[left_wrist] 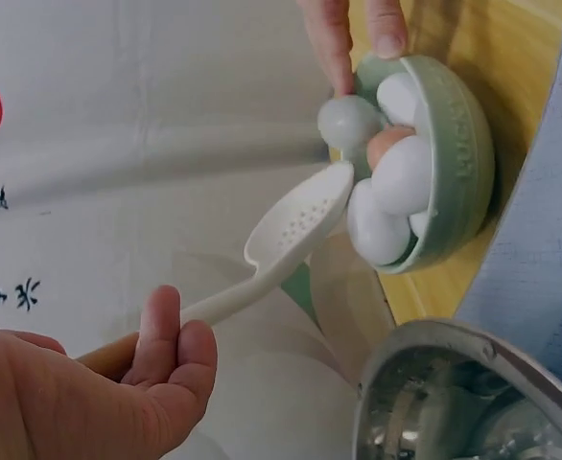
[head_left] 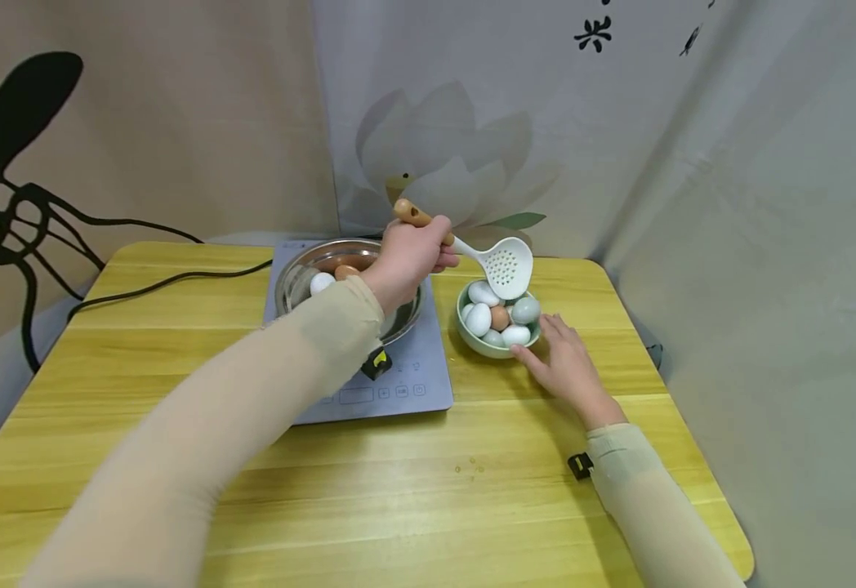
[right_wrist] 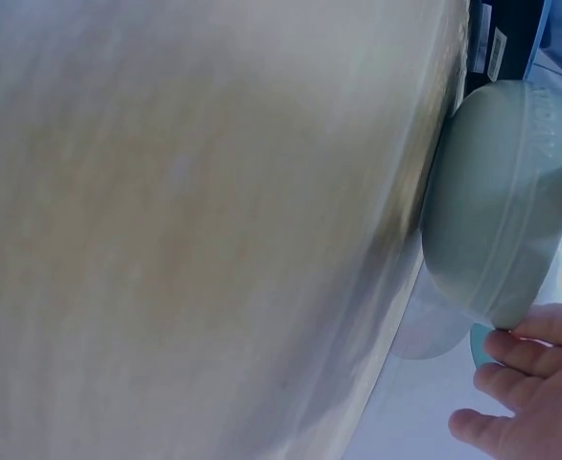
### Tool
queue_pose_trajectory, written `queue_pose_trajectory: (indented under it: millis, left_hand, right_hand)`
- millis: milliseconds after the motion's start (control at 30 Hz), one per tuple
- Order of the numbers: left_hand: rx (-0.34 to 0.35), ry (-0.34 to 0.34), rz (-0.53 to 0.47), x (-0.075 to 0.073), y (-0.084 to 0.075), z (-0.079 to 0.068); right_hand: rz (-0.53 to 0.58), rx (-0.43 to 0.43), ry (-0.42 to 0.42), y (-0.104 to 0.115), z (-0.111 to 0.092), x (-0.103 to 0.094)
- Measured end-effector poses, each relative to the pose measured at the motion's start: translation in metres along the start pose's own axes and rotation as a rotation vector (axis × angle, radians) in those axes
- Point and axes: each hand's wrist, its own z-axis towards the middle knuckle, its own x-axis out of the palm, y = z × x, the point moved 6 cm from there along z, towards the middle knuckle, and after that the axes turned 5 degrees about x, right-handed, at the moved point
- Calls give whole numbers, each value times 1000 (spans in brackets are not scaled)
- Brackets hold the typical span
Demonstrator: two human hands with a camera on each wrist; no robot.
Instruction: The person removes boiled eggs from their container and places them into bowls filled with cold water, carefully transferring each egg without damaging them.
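My left hand point(head_left: 413, 249) grips the wooden handle point(head_left: 412, 214) of a white slotted spoon point(head_left: 509, 268). Its perforated head is tilted down at the back rim of a pale green bowl point(head_left: 483, 347), right beside the eggs. Several eggs fill this bowl: white ones point(left_wrist: 404, 177), a brown egg point(head_left: 499, 318) and a pale bluish egg point(head_left: 525, 310) high at the right rim. On the bowl's right side, my right hand point(head_left: 566, 363) touches the rim with thumb and fingertips, the fingers loosely extended.
Left of the bowl, a steel pot point(head_left: 416, 314) sits on a grey induction cooker point(head_left: 428, 388). A white egg point(head_left: 321, 282) and a brown egg point(head_left: 345, 272) show inside it, partly behind my left arm. A black cable point(head_left: 171, 280) crosses the wooden table point(head_left: 413, 490) at left; curtains stand behind.
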Motion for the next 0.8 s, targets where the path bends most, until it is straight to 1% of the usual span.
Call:
queue_pose_trajectory:
  millis: [100, 200, 300, 367, 467, 567, 700, 767, 800]
  left_hand:
    - [16, -12, 5, 1, 0, 0]
    - [47, -24, -13, -5, -3, -3]
    - [97, -38, -40, -18, -10, -11]
    - [136, -44, -60, -32, -17, -18]
    - [151, -67, -62, -64, -23, -34]
    - [178, -100, -56, -103, -24, -55]
    - [264, -143, -49, -156, -22, -86]
    - [282, -169, 0, -181, -17, -99]
    - [281, -186, 52, -192, -15, -105]
  right_hand:
    - [1, -9, 2, 2, 1, 2]
    - [11, -17, 7, 4, 2, 5]
    - [17, -19, 6, 6, 2, 7]
    - [21, -17, -1, 7, 3, 8]
    - [20, -6, -18, 7, 3, 9]
    - [16, 14, -48, 7, 2, 9]
    - [19, 36, -94, 5, 1, 7]
    - [23, 45, -101, 4, 0, 6]
    - [31, 50, -101, 3, 0, 6]
